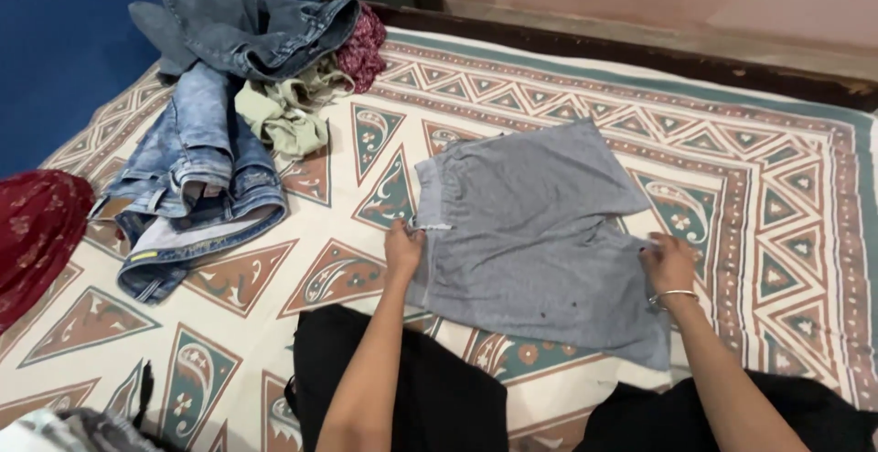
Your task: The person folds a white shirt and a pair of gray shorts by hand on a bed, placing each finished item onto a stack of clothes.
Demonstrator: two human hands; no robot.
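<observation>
Grey shorts (540, 232) spread flat on patterned bedsheet (786, 187); left hand (403, 249) pinches waistband edge, right hand (668, 262) grips leg hem, keeping fabric taut; jeans pile (206, 150) aside

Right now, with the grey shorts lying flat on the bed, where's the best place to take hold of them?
Probably the grey shorts at the two side edges, from the near side, where the left hand and right hand already pinch: the cloth lies flat, so only its edges offer something to pinch.
</observation>
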